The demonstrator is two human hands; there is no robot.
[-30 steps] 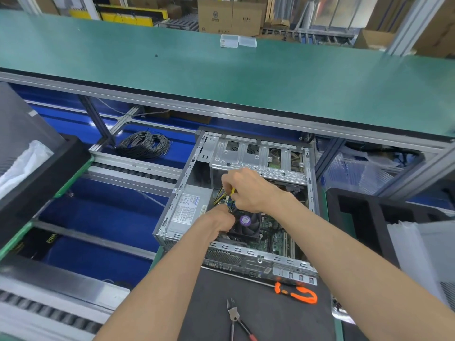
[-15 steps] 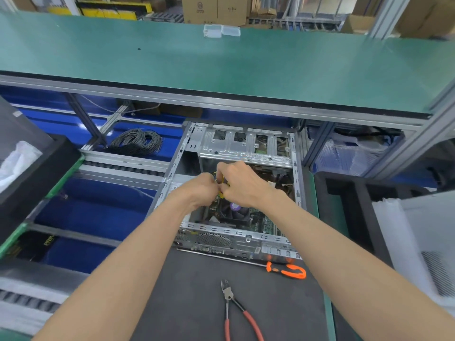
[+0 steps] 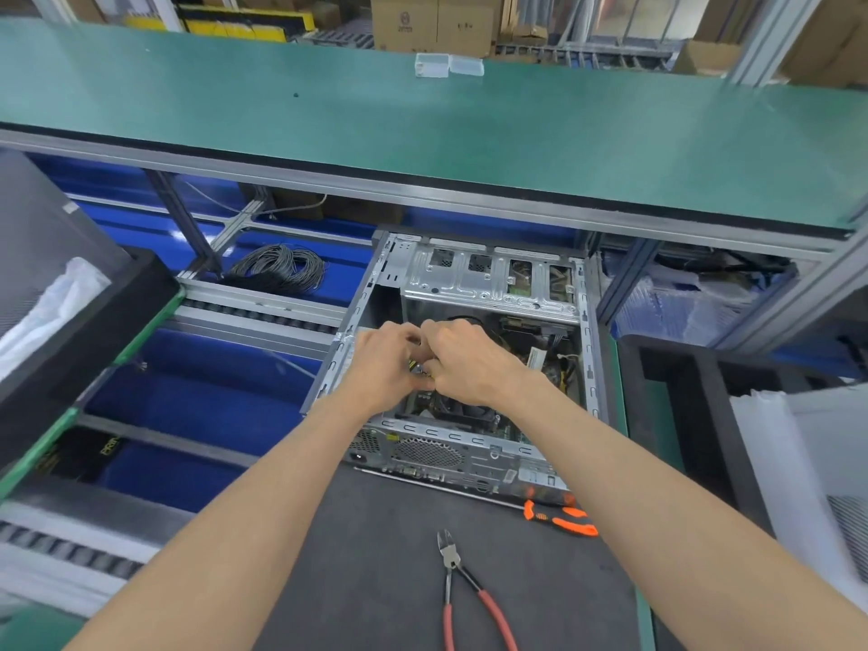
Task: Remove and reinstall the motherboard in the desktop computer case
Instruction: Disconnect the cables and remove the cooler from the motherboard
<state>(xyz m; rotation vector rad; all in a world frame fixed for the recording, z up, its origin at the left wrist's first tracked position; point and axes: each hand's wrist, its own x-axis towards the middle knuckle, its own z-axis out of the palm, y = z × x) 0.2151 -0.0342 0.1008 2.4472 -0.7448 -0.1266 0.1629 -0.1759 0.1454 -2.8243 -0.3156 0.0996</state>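
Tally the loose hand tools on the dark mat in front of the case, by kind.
Cutting pliers, red handles: 1
Screwdriver, orange-and-black handle: 1
Total: 2

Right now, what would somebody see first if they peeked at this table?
First, two bare arms reaching into the open computer case in the middle, where the left hand and right hand pinch something small together. Next, red-handled cutters on the dark mat in front, with an orange-handled screwdriver beside the case.
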